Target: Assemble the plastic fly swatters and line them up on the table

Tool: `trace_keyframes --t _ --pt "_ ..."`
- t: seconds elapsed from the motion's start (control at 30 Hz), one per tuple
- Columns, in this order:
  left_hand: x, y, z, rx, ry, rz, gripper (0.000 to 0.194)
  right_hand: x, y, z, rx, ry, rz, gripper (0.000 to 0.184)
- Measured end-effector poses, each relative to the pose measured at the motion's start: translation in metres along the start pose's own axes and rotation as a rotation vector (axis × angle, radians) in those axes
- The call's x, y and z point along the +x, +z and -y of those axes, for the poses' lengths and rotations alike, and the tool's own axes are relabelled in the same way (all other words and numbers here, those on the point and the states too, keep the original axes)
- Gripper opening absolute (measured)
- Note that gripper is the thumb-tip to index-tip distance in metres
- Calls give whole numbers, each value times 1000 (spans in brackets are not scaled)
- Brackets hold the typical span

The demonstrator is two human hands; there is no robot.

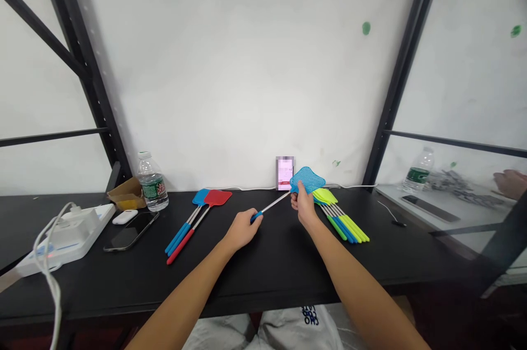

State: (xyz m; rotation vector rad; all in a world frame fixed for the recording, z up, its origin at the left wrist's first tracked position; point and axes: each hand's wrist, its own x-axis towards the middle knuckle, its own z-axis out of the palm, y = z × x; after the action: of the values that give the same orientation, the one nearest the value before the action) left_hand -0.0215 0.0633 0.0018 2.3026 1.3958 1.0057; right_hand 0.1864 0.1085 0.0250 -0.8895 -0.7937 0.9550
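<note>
A blue fly swatter (308,178) with a metal rod is held above the black table (267,273). My left hand (242,229) is closed around its blue handle end. My right hand (303,206) pinches the rod just under the blue mesh head. To the right of that hand lies a pile of several swatters (340,218) with yellow-green heads and green, blue and yellow handles. To the left lie a red swatter (206,213) and blue ones (187,224), flat on the table.
A phone (285,173) leans against the wall behind the swatter. At the left are a water bottle (151,181), a dark phone (130,231), a white case (124,216), a cardboard box (125,193) and a white power strip (66,235) with cable. Another person's hand (510,182) shows far right.
</note>
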Motion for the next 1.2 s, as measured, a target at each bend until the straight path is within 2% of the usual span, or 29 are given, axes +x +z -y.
trace_keyframes --t 0.03,0.1,0.27,0.37,0.6,1.2 --pt "0 0 1 -2 3 1 31 1 -1 0 -3 -7 -34 39" --pt "0 1 2 -3 13 7 31 0 -1 -1 -24 -29 -17 40" --pt "0 0 3 0 20 0 30 -10 6 -12 -77 -39 188 39" --pt "-1 -1 2 -1 17 -2 31 -15 10 -17 -54 -33 245 41" --pt "-1 -1 3 0 11 -36 32 -16 12 -19 -42 -20 213 42" --pt "0 1 5 18 5 -29 33 -18 14 -19 -50 4 177 42"
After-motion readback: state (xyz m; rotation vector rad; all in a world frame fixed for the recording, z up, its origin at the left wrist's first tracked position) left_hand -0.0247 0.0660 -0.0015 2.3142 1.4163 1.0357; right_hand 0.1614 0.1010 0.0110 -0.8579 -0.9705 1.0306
